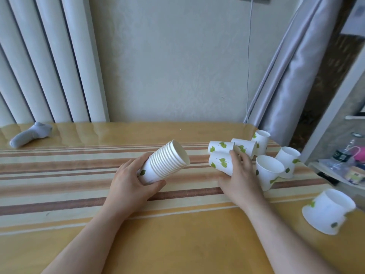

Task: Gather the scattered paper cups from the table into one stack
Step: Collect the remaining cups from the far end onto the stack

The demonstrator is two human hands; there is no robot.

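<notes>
Fingers (138, 163) of my left hand (130, 184) are wrapped around the base of a stack of paper cups (165, 164), thumb along the near side, so that grip is closed on the stack. I hold it tilted above the table (177, 234), open mouth pointing up and to the right, many nested rims showing.

My right hand (240, 180) reaches into the loose cups on the right side of the table. Its fingers lie over the rim end of a cup lying on its side (220, 163), with the thumb low on the near side; it appears to be closing around this cup, though I cannot tell whether the hold is firm. The cup's base points left, toward the stack.

Just behind it lies a second sideways cup (220, 146), and touching that one on the right a third (245, 148). Farther back, near the table's far right corner, a cup (261, 140) stands mouth up. Just right of my hand a tilted cup (267, 172) shows its open mouth, and another cup (287, 160) leans beside it. Well apart from that cluster, near the right edge of the table, a last cup (327, 212) lies with its wide end toward me.

At the far left of the table a grey sock (30, 134) lies by itself. A curtain (286, 72) hangs behind the right corner.
</notes>
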